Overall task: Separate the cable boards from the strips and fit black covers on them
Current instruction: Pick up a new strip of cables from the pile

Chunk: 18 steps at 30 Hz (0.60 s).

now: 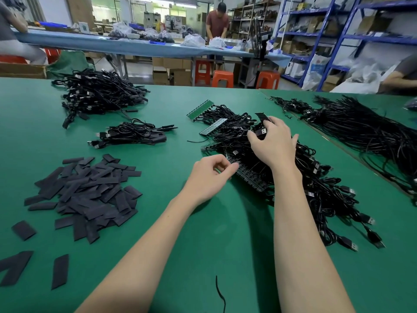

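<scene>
Right now both hands work at the tangle of cables (282,168) right of centre on the green table (180,233).

Left hand (212,175): fingers curled, thumb and forefinger tips meeting at the near-left end of a dark strip of boards (250,177). They look to pinch that end, though the contact itself is too small to be sure of.

Right hand (274,141): lies farther back on top of the cable heap, fingers bent down over it and closing around a USB plug (261,132) and the cords under it.

Key relation: the strip runs with its long axis from the left fingertips away toward the lower right, passing beneath the right forearm. So the left hand is at the strip's end, and the right is above its middle. Judgement: snapping off the end board would call for the right hand to come down beside the left.

Other strips (200,109) lie at the heap's far edge, pale green. Black covers (88,195) sit in a loose pile well to the left, nearer the left arm. A small bundle of cables (133,133) and a bigger heap (99,91) lie beyond them. No cover is in either hand yet.
</scene>
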### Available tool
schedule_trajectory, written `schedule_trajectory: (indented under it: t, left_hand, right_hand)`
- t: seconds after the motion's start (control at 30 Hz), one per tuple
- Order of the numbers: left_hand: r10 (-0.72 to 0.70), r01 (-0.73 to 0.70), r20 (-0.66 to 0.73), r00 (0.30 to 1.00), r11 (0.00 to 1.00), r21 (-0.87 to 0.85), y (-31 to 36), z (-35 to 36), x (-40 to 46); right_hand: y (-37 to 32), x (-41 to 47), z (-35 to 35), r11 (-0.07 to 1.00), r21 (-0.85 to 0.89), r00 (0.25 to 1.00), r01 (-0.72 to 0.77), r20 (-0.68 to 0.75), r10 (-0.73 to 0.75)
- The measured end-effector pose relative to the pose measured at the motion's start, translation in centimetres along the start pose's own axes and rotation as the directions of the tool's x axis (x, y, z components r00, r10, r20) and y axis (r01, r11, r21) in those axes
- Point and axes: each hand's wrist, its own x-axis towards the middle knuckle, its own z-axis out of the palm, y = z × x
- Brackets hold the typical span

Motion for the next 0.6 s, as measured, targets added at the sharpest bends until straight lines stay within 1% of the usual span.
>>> schedule_trajectory:
  t: [0.17, 0.3, 0.37, 0.5, 0.6]
  left_hand:
    - [-0.016, 0.016, 0.002, 1.0, 0.999, -0.036, 0.1, -0.3, 0.1]
    - [-0.037, 0.037, 0.011, 0.999, 0.997, -0.062, 0.0, -0.6, 0.3]
    - [-0.046, 0.047, 0.013, 0.999, 0.996, -0.07, 0.0, -0.8, 0.3]
    - [-0.062, 0.063, 0.007, 0.998, 0.997, -0.053, 0.0, -1.3, 0.5]
    - [-0.1, 0.1, -0.003, 0.995, 0.99, -0.098, -0.3, -1.6, 0.8]
  right_hand:
    - [-1.0, -0.3, -0.6, 0.996, 0.083, 0.997, 0.023, -0.081, -0.016]
    - [-2.4, -0.5, -1.7, 0.964, 0.249, 0.981, 0.091, -0.187, -0.045]
    - [-3.3, -0.7, -2.3, 0.945, 0.3, 0.974, 0.132, -0.216, -0.068]
    - [-5.2, -1.3, -3.4, 0.919, 0.342, 0.964, 0.197, -0.239, -0.117]
    - [-7.0, -1.9, -3.9, 0.896, 0.348, 0.946, 0.274, -0.264, -0.187]
